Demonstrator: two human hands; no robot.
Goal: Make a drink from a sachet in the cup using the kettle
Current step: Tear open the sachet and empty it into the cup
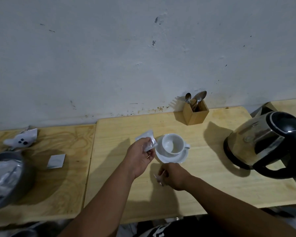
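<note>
Head view: left hand (140, 154) pinches a white sachet (146, 140) just left of the empty cup (172, 143) on its saucer (173, 159). The sachet is light, thin and crinkly; best held by an edge. Right hand (173, 176), low over the table, grips a small scrap (159, 180), probably the torn-off strip. Both forearms reach forward. Kettle (263, 142) stands well right.
</note>
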